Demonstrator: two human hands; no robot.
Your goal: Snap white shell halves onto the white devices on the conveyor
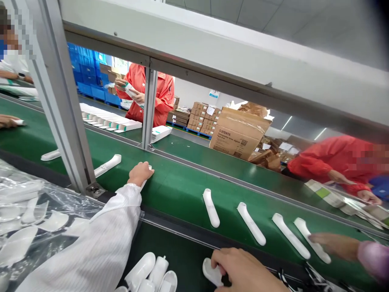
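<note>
Pickup seems the step, a lift called for: a curved white plastic casing is gripped by the left hand; nearer, a rounded white shell is touched by the right hand, hold unclear.

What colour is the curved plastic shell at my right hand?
The shell is white, clearest in head view.

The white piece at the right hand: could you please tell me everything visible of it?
The white piece looks like smooth plastic, with a rounded end and what seems a rim around a shallow hollow. It is slanted, at the dark green surface nearest the camera, apart from the white parts at left. The fingers of the right hand partly cover it and seem to touch it.
</note>
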